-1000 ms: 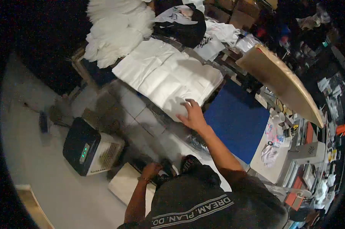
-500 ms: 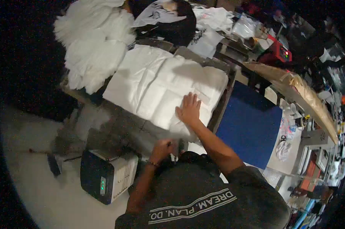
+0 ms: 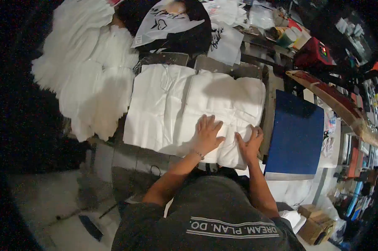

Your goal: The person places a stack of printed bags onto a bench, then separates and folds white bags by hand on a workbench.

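Note:
A stack of thin white sheets (image 3: 157, 113) lies across the work table in front of me, creased and wrinkled. Whether they are plastic bags or cloth I cannot tell. My left hand (image 3: 206, 136) rests flat on the stack's near middle, fingers spread and a bracelet on the wrist. My right hand (image 3: 250, 144) touches the stack near its right front corner, fingers apart and slightly bent. Neither hand grips anything that I can see.
Bunched white material (image 3: 95, 75) is heaped at the left. A blue panel (image 3: 297, 129) lies right of the stack. Behind are a black bag with a printed picture (image 3: 185, 33) and a red device (image 3: 314, 54) with lit digits. Cardboard boxes (image 3: 316, 224) stand at lower right.
My left hand has moved from beside the table, fingers curled, onto the stack and opened. My right hand has slid right towards the stack's edge. The view has shifted.

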`<control>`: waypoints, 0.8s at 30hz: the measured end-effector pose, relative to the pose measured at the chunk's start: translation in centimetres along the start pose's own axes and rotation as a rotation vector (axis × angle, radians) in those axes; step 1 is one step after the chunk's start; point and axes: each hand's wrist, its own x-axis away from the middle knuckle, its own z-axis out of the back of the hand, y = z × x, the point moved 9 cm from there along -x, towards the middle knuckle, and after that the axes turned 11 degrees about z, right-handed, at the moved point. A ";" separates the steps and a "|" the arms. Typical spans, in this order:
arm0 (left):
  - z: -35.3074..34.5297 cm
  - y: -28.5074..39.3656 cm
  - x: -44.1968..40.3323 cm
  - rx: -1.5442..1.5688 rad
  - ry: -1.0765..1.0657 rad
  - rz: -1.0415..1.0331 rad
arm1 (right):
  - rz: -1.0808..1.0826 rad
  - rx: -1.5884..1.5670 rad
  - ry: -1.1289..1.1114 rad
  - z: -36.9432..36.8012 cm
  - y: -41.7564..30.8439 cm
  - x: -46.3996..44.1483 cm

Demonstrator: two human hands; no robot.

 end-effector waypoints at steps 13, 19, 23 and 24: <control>-1.5 2.4 -5.0 0.032 -0.010 -0.159 | -0.489 -0.366 -0.150 -1.7 5.3 -1.7; -2.9 4.2 -6.1 0.054 -0.026 -0.110 | -0.686 -0.551 -0.235 -3.1 8.1 -1.8; -2.3 3.1 -5.7 0.100 -0.055 -0.109 | -0.629 -0.774 -0.160 -8.3 14.2 -0.2; -2.1 2.7 -5.5 0.095 -0.058 -0.131 | -0.643 -0.683 -0.155 -7.8 13.8 0.0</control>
